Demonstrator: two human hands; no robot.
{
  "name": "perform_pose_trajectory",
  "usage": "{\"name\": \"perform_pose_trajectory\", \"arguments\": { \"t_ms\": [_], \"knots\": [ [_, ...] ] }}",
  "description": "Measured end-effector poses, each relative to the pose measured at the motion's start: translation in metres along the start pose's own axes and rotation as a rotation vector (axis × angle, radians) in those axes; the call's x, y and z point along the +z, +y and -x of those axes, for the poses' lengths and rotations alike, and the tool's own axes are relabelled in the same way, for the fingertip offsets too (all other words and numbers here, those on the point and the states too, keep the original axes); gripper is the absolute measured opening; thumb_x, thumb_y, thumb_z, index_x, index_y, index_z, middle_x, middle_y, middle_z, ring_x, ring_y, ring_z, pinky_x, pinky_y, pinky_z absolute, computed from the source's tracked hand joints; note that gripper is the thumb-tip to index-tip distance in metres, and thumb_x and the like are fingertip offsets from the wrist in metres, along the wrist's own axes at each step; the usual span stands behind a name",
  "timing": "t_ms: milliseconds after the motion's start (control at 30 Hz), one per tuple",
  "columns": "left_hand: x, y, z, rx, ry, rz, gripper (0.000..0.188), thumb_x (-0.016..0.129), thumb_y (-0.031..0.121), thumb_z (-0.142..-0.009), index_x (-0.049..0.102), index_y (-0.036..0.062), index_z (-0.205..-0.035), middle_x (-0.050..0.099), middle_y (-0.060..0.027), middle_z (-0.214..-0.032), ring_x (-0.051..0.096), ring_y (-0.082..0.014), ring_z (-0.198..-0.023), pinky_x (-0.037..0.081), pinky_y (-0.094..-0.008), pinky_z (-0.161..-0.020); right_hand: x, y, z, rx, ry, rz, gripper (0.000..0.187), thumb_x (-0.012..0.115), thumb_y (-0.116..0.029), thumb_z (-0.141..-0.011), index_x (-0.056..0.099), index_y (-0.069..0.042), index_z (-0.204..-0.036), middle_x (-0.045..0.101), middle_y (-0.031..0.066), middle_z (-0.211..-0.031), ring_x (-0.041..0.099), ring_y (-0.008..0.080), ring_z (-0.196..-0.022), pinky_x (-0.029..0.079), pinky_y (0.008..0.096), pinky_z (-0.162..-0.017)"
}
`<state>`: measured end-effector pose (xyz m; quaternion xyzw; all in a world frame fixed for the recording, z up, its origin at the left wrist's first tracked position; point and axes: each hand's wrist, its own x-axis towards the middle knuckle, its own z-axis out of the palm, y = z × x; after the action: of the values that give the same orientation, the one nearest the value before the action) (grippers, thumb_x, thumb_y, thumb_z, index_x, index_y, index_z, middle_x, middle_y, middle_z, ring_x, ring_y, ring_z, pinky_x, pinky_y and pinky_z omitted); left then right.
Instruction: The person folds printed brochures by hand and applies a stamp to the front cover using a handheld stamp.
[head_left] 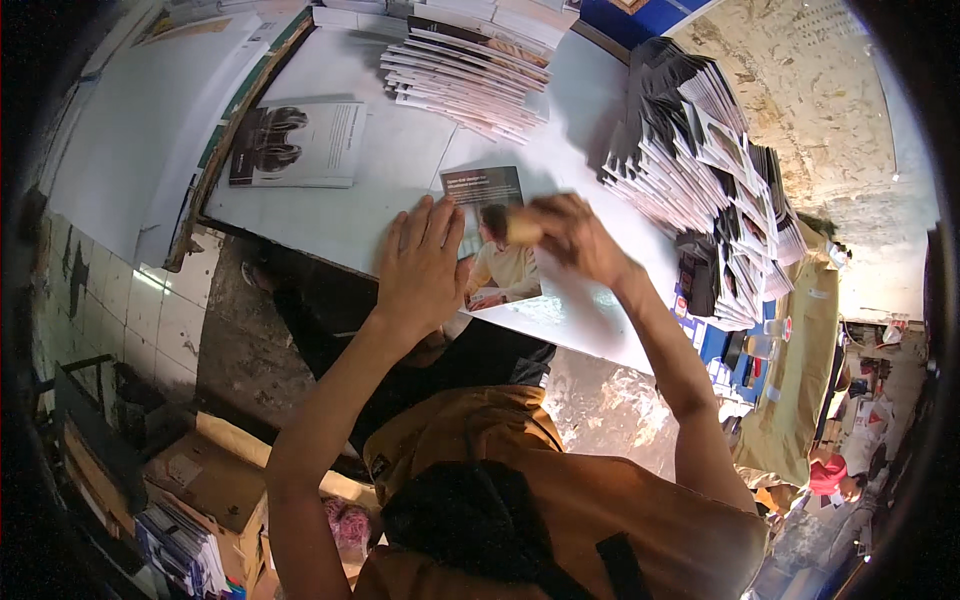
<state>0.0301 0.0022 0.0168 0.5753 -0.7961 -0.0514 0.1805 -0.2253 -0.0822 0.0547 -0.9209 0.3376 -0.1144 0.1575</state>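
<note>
A leaflet [503,270] with a dark top and a picture of a person in a pale top lies on the white table near its front edge. My left hand [425,260] rests flat along its left side, fingers stretched out. Over the leaflet's right side is my right hand [575,235], smeared by motion, its fingers closed round a small tan block [522,227]. The block's exact kind is too blurred to make out. Part of the leaflet's left edge is hidden beneath my left hand.
A booklet [300,145] with a dark picture lies at the left of the white table [400,140]. A fanned pile of booklets [470,75] stands at the back, and taller piles [690,170] line the right side. A cardboard box [205,475] sits low at the left.
</note>
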Motion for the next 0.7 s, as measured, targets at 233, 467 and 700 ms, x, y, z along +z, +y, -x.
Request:
{"name": "perform_pose_trajectory", "arguments": {
  "t_ms": [233,467,700],
  "knots": [
    [-0.015,0.021,-0.065,0.177,-0.183,-0.035,0.076,0.071,0.035,-0.073,0.051,0.0061,-0.140,0.037,-0.0205,-0.151,0.032,-0.0423,-0.143,0.023,-0.0639,-0.116,-0.012,-0.047,0.100,0.170,-0.062,-0.141,0.060,0.073,-0.012,-0.083,0.058,-0.018,-0.140,0.060,0.0119,-0.127,0.056,0.0309,-0.112,0.043,0.0429,-0.101],
    [-0.022,0.011,-0.096,0.547,-0.428,-0.049,0.069,0.077,0.040,-0.068,0.057,0.0012,-0.121,0.040,-0.0216,-0.147,0.023,-0.0409,-0.147,0.015,-0.0628,-0.120,0.034,-0.026,0.147,0.678,1.041,-0.921,0.052,0.059,-0.019,-0.102,0.037,0.003,-0.145,0.056,0.0094,-0.124,0.053,0.0158,-0.113,0.044,0.0315,-0.097],
    [-0.109,0.040,-0.129,0.300,-0.390,0.078,0.031,0.070,0.003,-0.078,0.060,0.0042,-0.107,0.066,-0.0158,-0.099,0.064,-0.0346,-0.100,0.041,-0.0478,-0.102,0.045,-0.016,0.179,0.768,1.285,-0.715,0.056,0.060,-0.004,-0.097,0.033,0.002,-0.146,0.049,0.0144,-0.135,0.049,0.0217,-0.125,0.037,0.0339,-0.108]
  ]
}}
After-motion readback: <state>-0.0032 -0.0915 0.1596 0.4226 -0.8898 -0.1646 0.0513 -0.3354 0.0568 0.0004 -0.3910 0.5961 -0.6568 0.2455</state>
